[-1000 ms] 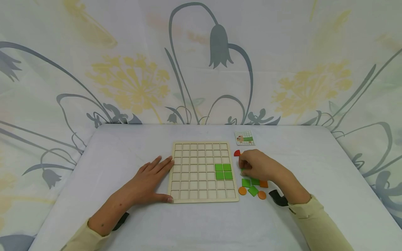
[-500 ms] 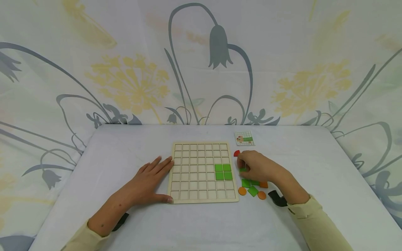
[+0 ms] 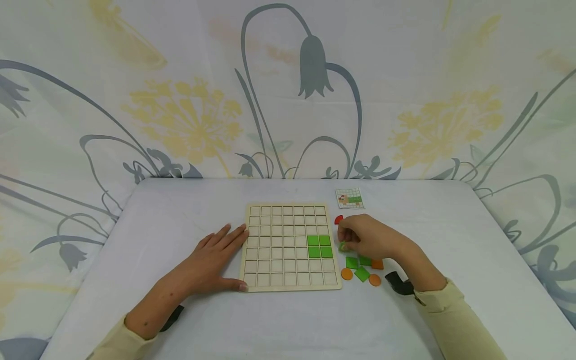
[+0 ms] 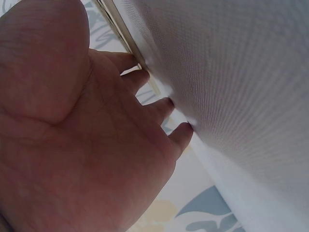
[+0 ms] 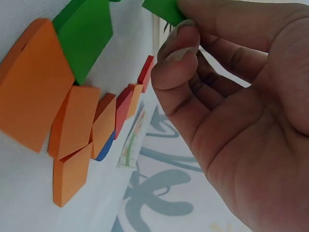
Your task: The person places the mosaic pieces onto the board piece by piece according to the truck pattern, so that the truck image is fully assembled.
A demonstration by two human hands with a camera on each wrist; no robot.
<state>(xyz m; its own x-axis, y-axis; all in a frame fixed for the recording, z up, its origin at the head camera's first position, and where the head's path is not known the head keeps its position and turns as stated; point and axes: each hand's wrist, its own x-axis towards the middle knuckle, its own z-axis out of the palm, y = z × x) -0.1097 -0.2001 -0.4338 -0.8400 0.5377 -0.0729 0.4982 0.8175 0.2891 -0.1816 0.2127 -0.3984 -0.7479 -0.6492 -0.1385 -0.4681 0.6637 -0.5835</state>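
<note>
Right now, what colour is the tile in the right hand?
Green. The right hand pinches a green tile; the right wrist view shows it best.

No readable text, label or number shows on anything.

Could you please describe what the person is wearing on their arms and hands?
Both hands, left and right, are bare, with no gloves or rings visible. Each forearm ends in a pale yellow sleeve. A dark strap or device sits at each wrist.
</note>
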